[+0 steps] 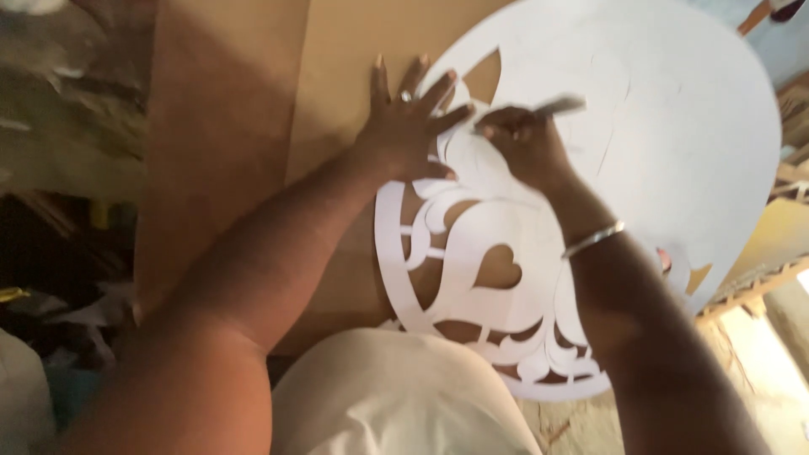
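Note:
A large white round stencil (674, 143) with cut-out scrolls and a heart-shaped hole lies on a brown board (337, 50). My left hand (410, 122) presses flat with fingers spread on the stencil's left edge and the board; a ring is on one finger. My right hand (522, 143) is closed on a thin grey pen or pencil (552, 108), its tip down near a cut-out just right of the left hand's fingertips. A metal bangle (594, 238) sits on my right wrist.
The brown board extends left to a shadowed edge (147, 168). Beyond it lies dark clutter (59, 253). Wooden slats and a yellow piece (775, 253) stand at the right. My pale garment (396, 396) fills the bottom centre.

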